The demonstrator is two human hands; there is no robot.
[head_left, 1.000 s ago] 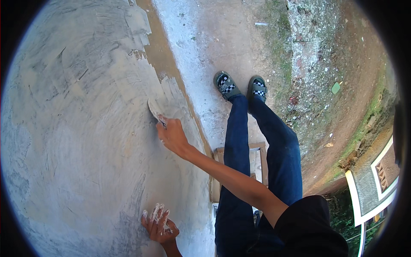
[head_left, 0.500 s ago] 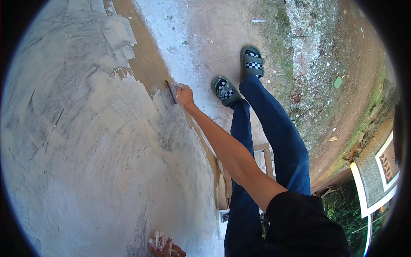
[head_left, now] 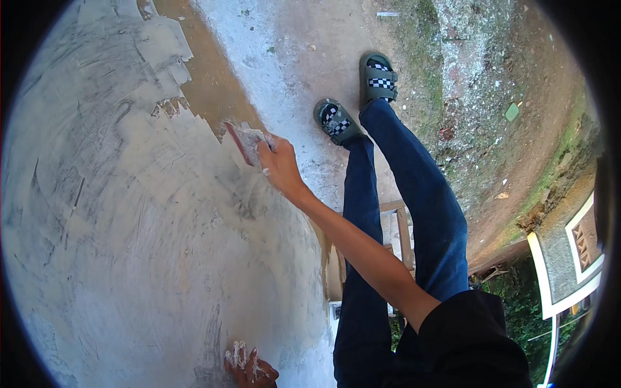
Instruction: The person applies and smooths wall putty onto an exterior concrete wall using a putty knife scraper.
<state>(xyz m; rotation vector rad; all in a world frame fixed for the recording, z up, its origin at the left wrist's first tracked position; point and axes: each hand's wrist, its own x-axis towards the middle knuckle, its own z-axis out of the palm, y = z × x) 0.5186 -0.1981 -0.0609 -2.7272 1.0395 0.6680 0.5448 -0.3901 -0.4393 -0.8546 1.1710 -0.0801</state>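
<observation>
Visibly streaky wall [head_left: 162, 246], flat scraper [head_left: 249, 138] in hand [head_left: 283, 169]

We see a flat scraper [head_left: 253, 138], its face smeared whitish, its edge reddish-brown, slanting over the brown strip [head_left: 210, 71]; left of that strip spreads streaked, pale coating [head_left: 129, 207].

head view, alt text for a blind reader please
Right hand holding a smeared scraper at a streaky, pale-coated wall, by its brown strip. The left hand, fingers caked white, is at the lower edge; sandalled feet show above.
</observation>
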